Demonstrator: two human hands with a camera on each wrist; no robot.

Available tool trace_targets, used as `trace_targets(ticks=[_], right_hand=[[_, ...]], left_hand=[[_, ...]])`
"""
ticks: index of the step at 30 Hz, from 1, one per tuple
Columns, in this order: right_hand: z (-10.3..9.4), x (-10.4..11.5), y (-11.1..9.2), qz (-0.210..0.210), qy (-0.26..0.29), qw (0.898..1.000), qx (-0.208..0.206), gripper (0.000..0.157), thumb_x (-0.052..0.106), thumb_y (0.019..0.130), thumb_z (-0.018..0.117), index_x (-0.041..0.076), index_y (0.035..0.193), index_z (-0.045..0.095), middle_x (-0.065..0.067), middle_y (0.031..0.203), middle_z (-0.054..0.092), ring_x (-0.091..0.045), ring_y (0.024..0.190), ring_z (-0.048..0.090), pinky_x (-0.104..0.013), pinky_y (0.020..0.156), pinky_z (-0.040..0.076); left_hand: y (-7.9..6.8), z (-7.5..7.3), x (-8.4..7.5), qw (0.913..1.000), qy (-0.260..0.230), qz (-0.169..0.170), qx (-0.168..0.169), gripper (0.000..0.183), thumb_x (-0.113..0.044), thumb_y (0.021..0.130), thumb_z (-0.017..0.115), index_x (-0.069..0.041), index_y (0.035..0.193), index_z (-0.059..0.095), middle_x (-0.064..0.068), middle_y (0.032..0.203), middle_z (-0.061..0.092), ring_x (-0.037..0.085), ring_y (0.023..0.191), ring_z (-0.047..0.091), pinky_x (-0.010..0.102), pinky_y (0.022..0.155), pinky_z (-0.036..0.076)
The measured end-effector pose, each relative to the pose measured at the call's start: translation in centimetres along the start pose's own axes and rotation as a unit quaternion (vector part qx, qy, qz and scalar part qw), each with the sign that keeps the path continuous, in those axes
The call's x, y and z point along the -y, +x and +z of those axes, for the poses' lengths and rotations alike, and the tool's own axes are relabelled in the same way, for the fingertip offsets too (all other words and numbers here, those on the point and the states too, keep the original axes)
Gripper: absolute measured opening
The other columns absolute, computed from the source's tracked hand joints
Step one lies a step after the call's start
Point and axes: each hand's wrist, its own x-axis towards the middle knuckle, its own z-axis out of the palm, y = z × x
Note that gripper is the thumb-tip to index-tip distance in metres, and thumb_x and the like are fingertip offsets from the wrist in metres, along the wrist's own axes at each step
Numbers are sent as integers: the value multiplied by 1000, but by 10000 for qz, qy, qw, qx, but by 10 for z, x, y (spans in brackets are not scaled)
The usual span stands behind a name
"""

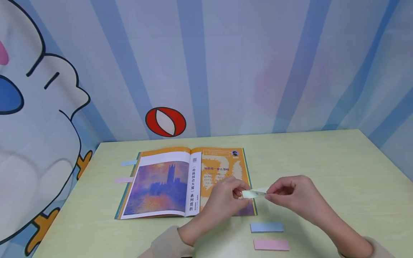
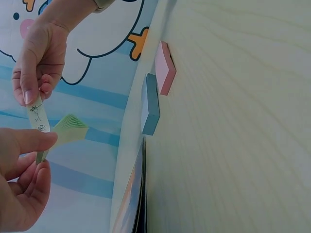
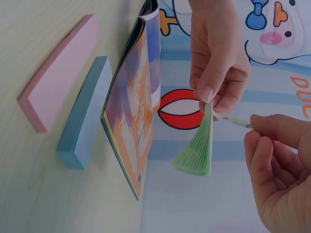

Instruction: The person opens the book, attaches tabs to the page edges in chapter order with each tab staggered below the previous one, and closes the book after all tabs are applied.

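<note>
A pad of pale green sticky notes (image 3: 192,155) is pinched at one end by my left hand (image 1: 224,197), its free edges fanned out in the right wrist view. Between thumb and forefinger my right hand (image 1: 295,193) pinches the end of a single green slip (image 2: 38,116) with handwriting on it. That slip is bent away from the pad but still meets it at the left fingers. Both hands are raised above the right side of an open magazine (image 1: 161,186), which shows a purple and orange painting on its left page.
A blue sticky note pad (image 1: 267,227) and a pink one (image 1: 271,245) lie on the table nearest me, right of the magazine. A blue tab (image 1: 128,163) and a pink tab (image 1: 124,180) stick out from the magazine's left edge. A striped cartoon curtain (image 1: 226,71) hangs behind the table.
</note>
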Motion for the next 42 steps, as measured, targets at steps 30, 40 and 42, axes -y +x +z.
trace_targets(ticks=[30, 40, 42], right_hand=[[19, 9, -12, -2077, -944, 9714, -649, 27, -7, 69, 74, 20, 73, 69, 16, 71, 62, 1, 59, 56, -21, 50, 49], [19, 8, -12, -2389, -960, 9634, -744, 31, -9, 67, 74, 20, 73, 68, 17, 69, 61, 2, 58, 55, -16, 50, 48], [19, 8, -12, -2374, -947, 9641, -721, 31, -9, 67, 74, 20, 73, 68, 17, 70, 61, 2, 58, 55, -17, 50, 48]], left_hand=[[3, 2, 0, 9998, -4, 141, -137, 19, -4, 70, 79, -5, 87, 70, 0, 73, 56, 3, 64, 50, 15, 57, 45], [4, 2, 0, 9997, 35, 189, -138, 19, -5, 71, 79, -6, 87, 70, -2, 72, 56, 2, 64, 49, 15, 57, 44], [4, 2, 0, 9997, 37, 192, -148, 19, -6, 71, 79, -5, 87, 70, -2, 72, 56, 2, 64, 49, 15, 57, 44]])
